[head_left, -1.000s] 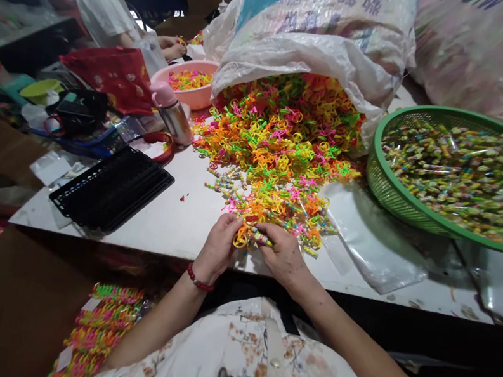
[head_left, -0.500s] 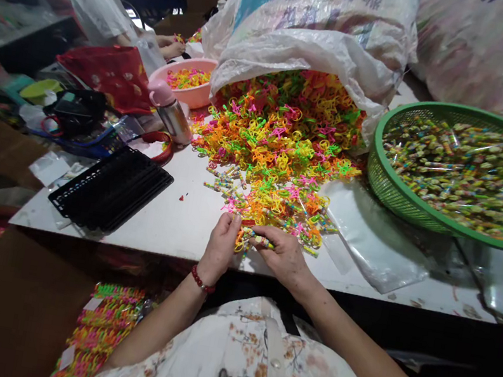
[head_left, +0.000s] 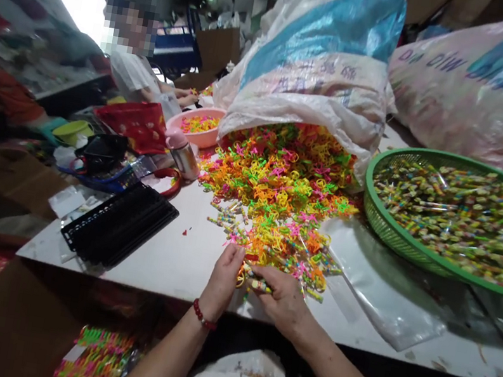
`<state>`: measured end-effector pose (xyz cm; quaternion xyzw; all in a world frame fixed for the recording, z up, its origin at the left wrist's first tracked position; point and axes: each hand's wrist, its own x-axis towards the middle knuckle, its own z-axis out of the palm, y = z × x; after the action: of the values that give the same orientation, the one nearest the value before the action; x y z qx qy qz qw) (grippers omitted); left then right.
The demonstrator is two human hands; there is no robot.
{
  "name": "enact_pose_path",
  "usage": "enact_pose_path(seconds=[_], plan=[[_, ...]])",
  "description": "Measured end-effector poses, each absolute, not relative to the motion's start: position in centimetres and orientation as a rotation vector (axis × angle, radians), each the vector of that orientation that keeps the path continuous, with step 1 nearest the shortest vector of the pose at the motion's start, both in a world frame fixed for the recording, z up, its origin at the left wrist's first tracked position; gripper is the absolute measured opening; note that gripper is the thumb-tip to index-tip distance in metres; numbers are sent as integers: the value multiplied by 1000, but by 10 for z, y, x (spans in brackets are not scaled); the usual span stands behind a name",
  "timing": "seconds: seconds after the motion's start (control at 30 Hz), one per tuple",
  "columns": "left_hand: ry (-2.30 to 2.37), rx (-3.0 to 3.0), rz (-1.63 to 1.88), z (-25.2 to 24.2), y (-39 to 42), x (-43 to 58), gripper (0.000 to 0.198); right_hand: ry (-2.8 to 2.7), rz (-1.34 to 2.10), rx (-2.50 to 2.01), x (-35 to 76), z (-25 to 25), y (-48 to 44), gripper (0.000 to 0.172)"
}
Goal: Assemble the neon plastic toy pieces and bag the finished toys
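Note:
Near the table's front edge my left hand (head_left: 223, 279), with a red bead bracelet (head_left: 202, 315) at its wrist, is closed on a small yellow plastic piece (head_left: 241, 275). Close beside it my right hand (head_left: 284, 302) pinches a small patterned tube (head_left: 259, 285) between thumb and fingers. The tube's inner end meets the yellow piece; whether they are joined I cannot tell. Just beyond both hands spreads a heap of bright plastic pieces (head_left: 281, 184) in yellow, orange, pink and green. More patterned tubes (head_left: 227, 215) lie at its near left edge.
The heap spills from a white and blue woven sack (head_left: 320, 65). At right stands a green basket (head_left: 368, 198) of patterned tubes, with clear plastic bags (head_left: 389, 289) before it. Black slotted trays (head_left: 122, 225), a flask (head_left: 184, 156) and a pink basin (head_left: 204, 137) stand left. Another person (head_left: 130, 75) sits beyond.
The camera view has tilted up, so everything sits lower in the picture and more of the room shows. Both hands keep their grips, with little visible movement.

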<state>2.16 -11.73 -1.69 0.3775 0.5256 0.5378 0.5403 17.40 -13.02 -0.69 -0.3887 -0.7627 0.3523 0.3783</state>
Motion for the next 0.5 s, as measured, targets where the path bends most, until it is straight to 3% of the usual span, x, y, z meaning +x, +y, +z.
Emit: enact_pose_path(seconds=[0.2, 0.33, 0.5], plan=[[1427, 1351, 1304, 1, -63, 24, 26, -1820, 599, -1295, 215, -6, -110, 69], [1856, 1429, 1297, 1, 3, 0, 11, -1714, 764, -1410, 233, 4, -114, 65], [2028, 1259, 1329, -7, 78, -38, 15, -1700, 852, -1444, 222, 2, -127, 50]])
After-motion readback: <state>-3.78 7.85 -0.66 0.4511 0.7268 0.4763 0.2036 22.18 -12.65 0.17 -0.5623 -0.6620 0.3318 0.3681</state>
